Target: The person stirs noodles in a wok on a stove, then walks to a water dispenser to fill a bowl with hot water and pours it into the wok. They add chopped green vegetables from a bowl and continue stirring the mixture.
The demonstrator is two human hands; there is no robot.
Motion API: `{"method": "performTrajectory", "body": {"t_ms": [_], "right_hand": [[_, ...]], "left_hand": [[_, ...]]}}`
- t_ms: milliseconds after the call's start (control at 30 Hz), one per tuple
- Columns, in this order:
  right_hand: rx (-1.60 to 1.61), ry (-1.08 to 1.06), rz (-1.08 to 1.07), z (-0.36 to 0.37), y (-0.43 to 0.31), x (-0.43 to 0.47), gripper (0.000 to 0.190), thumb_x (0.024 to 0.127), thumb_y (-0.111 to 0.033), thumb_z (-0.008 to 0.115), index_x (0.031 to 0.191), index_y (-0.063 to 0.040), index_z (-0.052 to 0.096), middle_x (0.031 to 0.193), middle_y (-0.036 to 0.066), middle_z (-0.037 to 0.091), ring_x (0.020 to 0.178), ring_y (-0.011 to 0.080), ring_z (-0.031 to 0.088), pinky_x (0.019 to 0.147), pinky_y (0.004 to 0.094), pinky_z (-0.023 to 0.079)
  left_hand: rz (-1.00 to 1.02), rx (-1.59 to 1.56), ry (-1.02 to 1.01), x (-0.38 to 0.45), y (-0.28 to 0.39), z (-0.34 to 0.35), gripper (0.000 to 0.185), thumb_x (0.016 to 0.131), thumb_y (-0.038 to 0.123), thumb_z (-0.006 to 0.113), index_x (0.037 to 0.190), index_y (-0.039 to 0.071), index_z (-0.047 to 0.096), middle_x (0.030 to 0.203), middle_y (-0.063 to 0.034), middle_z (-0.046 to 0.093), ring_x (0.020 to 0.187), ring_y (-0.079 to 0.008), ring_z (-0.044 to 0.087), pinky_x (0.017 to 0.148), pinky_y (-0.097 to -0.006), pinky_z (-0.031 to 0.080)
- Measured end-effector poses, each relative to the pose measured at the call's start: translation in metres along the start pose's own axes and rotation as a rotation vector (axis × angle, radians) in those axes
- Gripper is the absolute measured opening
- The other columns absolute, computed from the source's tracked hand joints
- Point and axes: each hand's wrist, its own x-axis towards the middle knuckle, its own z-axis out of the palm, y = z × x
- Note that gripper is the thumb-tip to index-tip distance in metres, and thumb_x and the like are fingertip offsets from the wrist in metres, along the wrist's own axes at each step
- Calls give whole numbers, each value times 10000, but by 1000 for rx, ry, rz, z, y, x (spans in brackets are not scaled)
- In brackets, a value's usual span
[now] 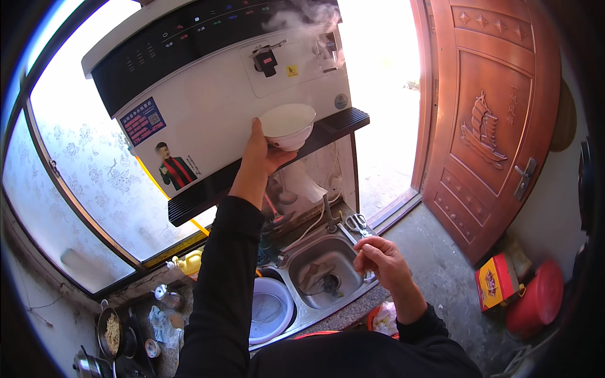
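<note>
My left hand (257, 153) is shut on a white bowl (289, 124), with the thumb at its rim and the fingers beneath. The bowl is tilted slightly and its visible inside is pale. It is in front of a white and black water dispenser (203, 113), below the dispenser's black tap (265, 61). Steam rises around a second tap (327, 52) at the dispenser's right end. My right hand (382, 262) hovers over the right edge of the steel sink (350, 250), fingers loosely curled together, with nothing visible in it.
Kitchen scissors (358, 223) lie behind the sink near the faucet (327, 212). A pale plastic basin (287, 312) fills the left bowl. A pan of food (113, 330) is at lower left. The dispenser's dark drip ledge (198, 208) juts out. A carved door (491, 118) stands at right.
</note>
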Motion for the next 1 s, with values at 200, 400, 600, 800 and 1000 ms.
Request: {"method": "performTrajectory", "body": {"t_ms": [200, 400, 600, 800, 1000], "right_hand": [[14, -7, -6, 0, 0, 1, 196, 997, -143, 503, 1029, 8, 624, 736, 108, 636, 660, 173, 637, 581, 279, 527], [9, -10, -5, 1, 0, 2, 199, 998, -141, 501, 1031, 12, 623, 735, 107, 634, 665, 176, 635, 589, 284, 529], [12, -21, -5, 2, -1, 4, 197, 998, -134, 497, 1033, 15, 621, 733, 108, 633, 663, 179, 630, 592, 286, 528], [8, -21, -2, 2, 0, 4, 195, 998, -133, 496, 1037, 13, 619, 735, 109, 632, 666, 179, 630, 592, 284, 525], [11, -23, -4, 1, 2, 5, 197, 998, -141, 499, 1039, 10, 620, 737, 108, 633, 666, 178, 632, 591, 282, 524]], "left_hand": [[1, 28, 7, -5, 1, 5, 799, 922, 679, 374, 1394, 35, 344, 1347, -239, 419, 1152, -482, 519, 926, -619, 460], [5, 3, -8, 0, 0, 1, 805, 922, 675, 381, 1408, 36, 314, 1371, -251, 388, 1155, -498, 510, 930, -622, 455], [2, 31, 0, -5, 2, 3, 802, 925, 673, 375, 1411, 38, 311, 1373, -253, 389, 1165, -498, 507, 924, -626, 458], [-12, 47, 5, -8, 4, 5, 798, 927, 670, 373, 1415, 41, 310, 1375, -250, 394, 1160, -494, 516, 929, -633, 449], [1, 64, -14, -8, 3, 3, 805, 922, 674, 380, 1411, 38, 312, 1373, -251, 394, 1158, -497, 516, 923, -631, 455]]}}
